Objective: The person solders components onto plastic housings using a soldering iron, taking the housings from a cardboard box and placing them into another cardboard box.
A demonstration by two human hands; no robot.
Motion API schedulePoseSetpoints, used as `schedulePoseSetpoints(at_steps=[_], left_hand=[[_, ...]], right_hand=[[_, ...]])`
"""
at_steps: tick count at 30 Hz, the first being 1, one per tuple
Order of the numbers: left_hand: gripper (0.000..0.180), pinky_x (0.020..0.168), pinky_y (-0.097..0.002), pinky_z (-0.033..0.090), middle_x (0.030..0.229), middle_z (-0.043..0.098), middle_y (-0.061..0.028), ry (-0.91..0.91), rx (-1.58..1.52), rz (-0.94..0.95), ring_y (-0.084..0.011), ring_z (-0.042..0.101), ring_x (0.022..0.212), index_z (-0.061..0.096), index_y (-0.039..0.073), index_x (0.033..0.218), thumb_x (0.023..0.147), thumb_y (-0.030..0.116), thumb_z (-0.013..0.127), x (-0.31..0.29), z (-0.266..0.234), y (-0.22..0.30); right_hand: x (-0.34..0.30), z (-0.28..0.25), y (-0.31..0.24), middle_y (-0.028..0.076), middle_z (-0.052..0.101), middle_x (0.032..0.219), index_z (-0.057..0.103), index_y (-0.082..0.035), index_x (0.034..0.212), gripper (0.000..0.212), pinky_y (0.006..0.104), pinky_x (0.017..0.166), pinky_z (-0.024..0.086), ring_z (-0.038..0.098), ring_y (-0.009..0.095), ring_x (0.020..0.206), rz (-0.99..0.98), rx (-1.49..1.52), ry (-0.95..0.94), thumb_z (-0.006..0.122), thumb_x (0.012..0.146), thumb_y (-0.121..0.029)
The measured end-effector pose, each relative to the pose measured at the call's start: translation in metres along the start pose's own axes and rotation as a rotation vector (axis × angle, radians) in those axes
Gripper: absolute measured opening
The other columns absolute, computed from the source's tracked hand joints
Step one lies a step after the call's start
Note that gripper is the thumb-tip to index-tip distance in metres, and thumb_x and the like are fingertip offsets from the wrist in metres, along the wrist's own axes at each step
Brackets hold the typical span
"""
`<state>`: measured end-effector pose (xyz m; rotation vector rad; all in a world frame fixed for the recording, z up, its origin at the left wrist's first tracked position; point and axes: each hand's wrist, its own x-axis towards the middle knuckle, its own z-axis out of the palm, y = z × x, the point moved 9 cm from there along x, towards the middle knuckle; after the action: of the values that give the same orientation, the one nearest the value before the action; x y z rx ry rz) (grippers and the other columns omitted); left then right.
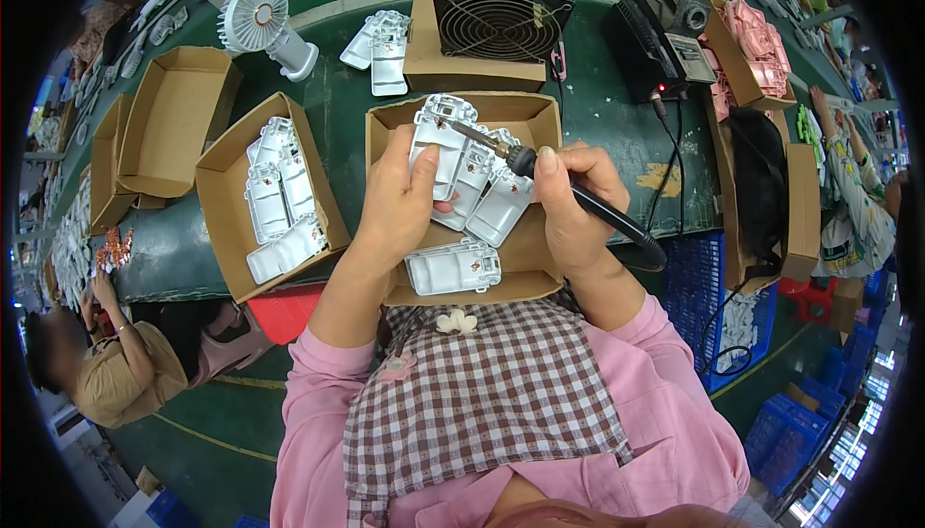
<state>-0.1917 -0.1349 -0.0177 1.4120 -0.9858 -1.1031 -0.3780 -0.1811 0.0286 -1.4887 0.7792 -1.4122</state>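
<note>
My left hand [400,196] grips a white plastic housing [436,164] above an open cardboard box [525,284], thumb on its face. A soldering iron [617,220] with a black handle is held pen-like in my right hand [581,208]. Its metal tip points left to the upper end of the held housing; whether it touches cannot be made out. More white housings [505,206] with small copper-coloured parts lie in the box below. Nearest me in it, another housing [449,269] lies crosswise.
A box of white housings [273,191] stands left, beside bare boxes [173,128]. At the back are a small white fan [260,17], a black grille fan [503,25] and stacked housings [388,51]. A black soldering station [644,51] and pink parts [756,46] sit right. People work on both sides.
</note>
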Motion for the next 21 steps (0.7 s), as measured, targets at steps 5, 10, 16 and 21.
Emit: schedulePoseSetpoints(at_steps=[5,10,16,21], left_hand=[[0.022,0.051,-0.0227,0.05,0.091,0.064,-0.0091,-0.008,0.006,-0.017,-0.0123,0.063,0.066,0.049,0.0,0.113,0.101,0.018,0.044,-0.0011,-0.0011,-0.0025],[0.022,0.051,-0.0225,0.05,0.09,0.064,-0.0092,-0.008,0.011,-0.015,-0.0121,0.063,0.066,0.049,0.0,0.113,0.101,0.019,0.044,-0.0006,-0.0014,-0.0026],[0.022,0.05,-0.0222,0.05,0.09,0.064,-0.0092,-0.008,0.02,-0.007,-0.0118,0.063,0.066,0.049,0.0,0.113,0.101,0.018,0.043,-0.0005,-0.0014,-0.0028],[0.023,0.05,-0.0221,0.05,0.09,0.064,-0.0091,-0.009,0.024,-0.011,-0.0118,0.063,0.065,0.049,0.0,0.113,0.101,0.018,0.043,-0.0014,-0.0008,-0.0002]], right_hand=[[0.0008,0.0051,-0.0017,0.003,0.055,0.069,0.053,-0.001,0.082,0.011,0.0207,0.053,0.038,0.047,0.006,0.057,-0.012,-0.06,-0.055,0.062,0.089,-0.001],[0.0014,0.0058,-0.0034,0.003,0.055,0.068,0.053,-0.001,0.082,0.012,0.0206,0.053,0.038,0.047,0.006,0.057,-0.019,-0.077,-0.056,0.063,0.089,-0.001],[0.0016,0.007,-0.003,0.003,0.055,0.068,0.054,-0.002,0.081,0.012,0.0204,0.053,0.038,0.047,0.006,0.057,-0.009,-0.091,-0.065,0.063,0.089,-0.001],[0.0018,0.0073,-0.0034,0.003,0.055,0.068,0.054,-0.001,0.082,0.011,0.0201,0.053,0.037,0.047,0.006,0.056,-0.007,-0.073,-0.064,0.063,0.088,-0.001]])
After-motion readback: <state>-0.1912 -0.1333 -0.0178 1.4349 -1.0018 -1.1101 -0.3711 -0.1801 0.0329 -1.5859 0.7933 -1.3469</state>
